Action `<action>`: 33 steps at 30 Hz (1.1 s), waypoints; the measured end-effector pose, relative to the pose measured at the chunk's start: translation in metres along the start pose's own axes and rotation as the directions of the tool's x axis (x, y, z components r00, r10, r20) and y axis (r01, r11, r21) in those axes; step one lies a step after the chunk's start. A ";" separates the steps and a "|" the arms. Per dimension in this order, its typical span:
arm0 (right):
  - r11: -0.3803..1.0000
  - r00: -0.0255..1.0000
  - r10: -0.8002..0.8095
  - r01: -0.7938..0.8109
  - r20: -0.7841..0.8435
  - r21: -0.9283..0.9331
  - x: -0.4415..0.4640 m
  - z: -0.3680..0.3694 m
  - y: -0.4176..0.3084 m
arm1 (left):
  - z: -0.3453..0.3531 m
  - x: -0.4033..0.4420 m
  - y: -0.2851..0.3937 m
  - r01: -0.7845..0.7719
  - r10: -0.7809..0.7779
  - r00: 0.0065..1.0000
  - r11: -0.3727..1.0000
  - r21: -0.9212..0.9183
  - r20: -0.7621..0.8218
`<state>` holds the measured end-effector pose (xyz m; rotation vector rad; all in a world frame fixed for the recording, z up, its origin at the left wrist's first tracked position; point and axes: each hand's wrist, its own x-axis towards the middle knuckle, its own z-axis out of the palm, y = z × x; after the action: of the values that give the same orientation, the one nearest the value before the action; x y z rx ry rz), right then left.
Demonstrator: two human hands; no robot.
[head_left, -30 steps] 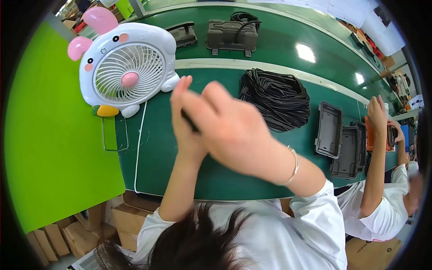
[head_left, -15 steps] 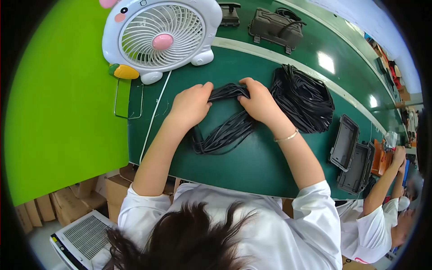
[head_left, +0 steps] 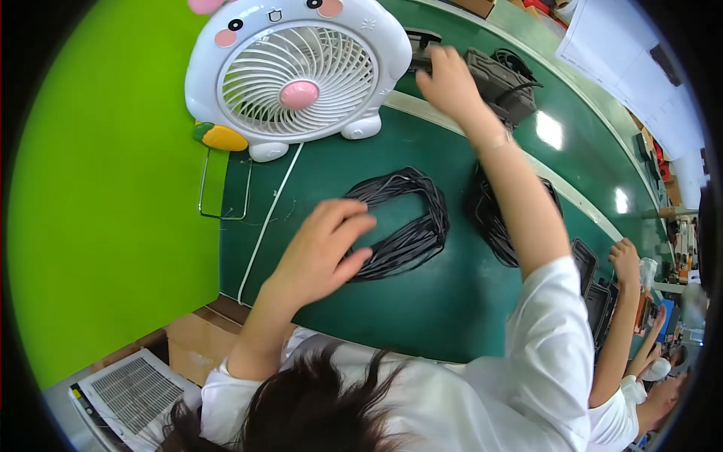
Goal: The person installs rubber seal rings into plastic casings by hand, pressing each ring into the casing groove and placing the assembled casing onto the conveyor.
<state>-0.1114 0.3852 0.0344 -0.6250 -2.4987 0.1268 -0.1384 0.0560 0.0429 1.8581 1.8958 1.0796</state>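
A loop of black cable (head_left: 433, 218) lies on the green table. At its left side is my left hand (head_left: 320, 245), fingers apart and over or touching the strands; it grips nothing I can see. My right hand (head_left: 449, 83) is stretched out to the far side, slightly blurred, with thumb and fingers apart. Its fingertips are at a dark grey device (head_left: 423, 39), partly covered by the hand; contact is hard to make out. Just right of that hand stands a dark grey case (head_left: 501, 79) with a cable on top. A larger bundle of black cable (head_left: 493, 222) is partly hidden behind my right forearm.
A white animal-shaped fan (head_left: 299, 95) stands at the back left, its white cord (head_left: 263, 218) running along the table. A green panel (head_left: 113, 166) borders the left. Open dark cases (head_left: 597, 305) lie at right, beside a co-worker's arm (head_left: 614, 339).
Both hands have let go of the cable, which now lies as a loop. My right hand has moved far forward to the dark device; my left has drawn back slightly and opened. The view has shifted.
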 end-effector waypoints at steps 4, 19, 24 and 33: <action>0.995 0.992 -0.074 0.080 0.105 -0.052 0.063 0.035 0.030 | -0.008 -0.049 0.010 0.168 -0.183 0.972 0.979 -0.112 -0.146; 0.722 0.879 0.474 -0.419 0.047 0.551 -0.025 -0.131 -0.012 | -0.002 -0.085 0.010 0.113 -0.260 0.939 0.850 -0.514 -0.224; 0.203 0.759 0.553 -0.523 0.344 0.828 -0.177 -0.155 -0.049 | 0.027 -0.025 0.040 0.025 -0.145 0.982 0.740 -0.672 -0.124; 0.622 0.678 -0.024 -0.565 0.735 0.542 -0.309 -0.187 -0.134 | 0.007 -0.032 0.071 0.083 0.153 0.783 0.935 -0.345 0.603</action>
<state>0.1629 0.1166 0.0674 -0.6886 -2.5886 1.7397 -0.0772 0.0208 0.0759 1.7445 1.1937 0.6292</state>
